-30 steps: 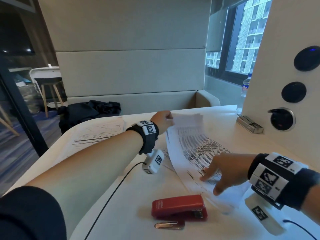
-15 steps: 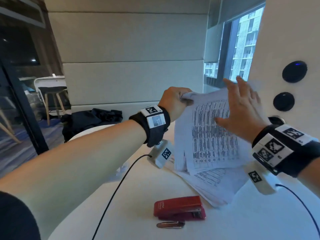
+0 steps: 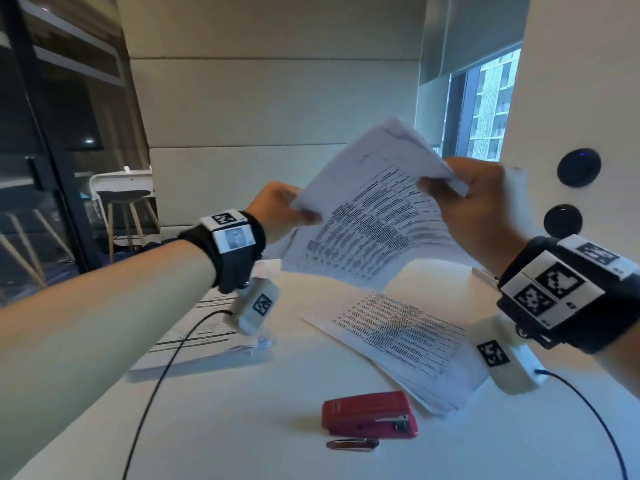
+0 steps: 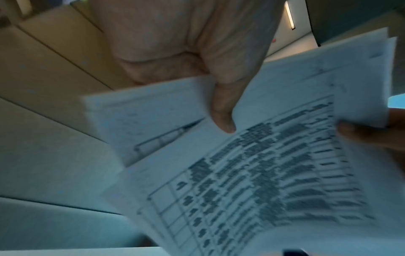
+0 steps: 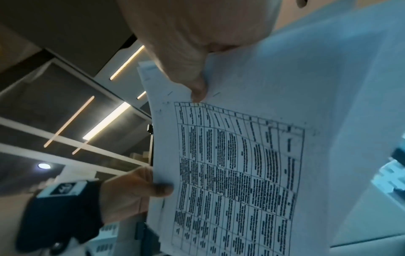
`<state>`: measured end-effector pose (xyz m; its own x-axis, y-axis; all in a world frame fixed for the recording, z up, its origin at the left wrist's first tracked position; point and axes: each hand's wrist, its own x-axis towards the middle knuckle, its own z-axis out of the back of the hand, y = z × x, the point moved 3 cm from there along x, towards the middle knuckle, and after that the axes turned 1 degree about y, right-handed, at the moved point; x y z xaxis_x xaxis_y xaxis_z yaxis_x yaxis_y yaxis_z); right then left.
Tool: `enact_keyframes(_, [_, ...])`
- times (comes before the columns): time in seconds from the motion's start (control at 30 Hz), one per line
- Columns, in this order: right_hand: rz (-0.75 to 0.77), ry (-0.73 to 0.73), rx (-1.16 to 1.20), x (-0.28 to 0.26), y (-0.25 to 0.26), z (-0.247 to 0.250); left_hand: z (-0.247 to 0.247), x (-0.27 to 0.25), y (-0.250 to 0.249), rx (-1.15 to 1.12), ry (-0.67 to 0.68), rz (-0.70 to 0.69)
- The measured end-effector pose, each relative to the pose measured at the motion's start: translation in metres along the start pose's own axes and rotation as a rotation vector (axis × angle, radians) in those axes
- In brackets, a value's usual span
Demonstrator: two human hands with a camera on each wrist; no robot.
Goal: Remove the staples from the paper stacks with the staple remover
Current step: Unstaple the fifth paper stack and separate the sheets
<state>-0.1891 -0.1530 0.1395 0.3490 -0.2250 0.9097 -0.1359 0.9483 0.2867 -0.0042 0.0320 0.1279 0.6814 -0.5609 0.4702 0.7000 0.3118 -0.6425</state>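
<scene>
White paper stack (image 3: pixel 367 216) held mid-frame above counter (image 3: pixel 242 410), left hand (image 3: pixel 277 211) and right hand (image 3: pixel 481 202) each pinching a corner. Staple remover (image 3: pixel 351 444) untouched lower centre; staples seemingly remain.

The held stack (image 3: pixel 367 216) is showing as thin matt white paper, printed with black tables and bending softly; the sheets (image 3: pixel 398 337) lying on the table (image 3: pixel 242 427) are looking the same. The table is appearing smooth, white and faintly sheened. The stapler (image 3: pixel 369 414) is showing a glossy red plastic shell over metal at its mouth. The remover (image 3: pixel 352 444) is glinting like metal. The wristbands (image 3: pixel 235 251) are looking like black matt cloth.
</scene>
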Motion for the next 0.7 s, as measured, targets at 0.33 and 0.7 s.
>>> enact_keyframes(0.33, [-0.649, 0.348, 0.447, -0.04, 0.029, -0.009, 0.099, -0.031, 0.038, 0.516, 0.221, 0.174])
enact_keyframes(0.7, [-0.95, 0.95, 0.34, -0.149, 0.044, -0.049, 0.083, -0.123, 0.129, 0.62, 0.592, 0.367])
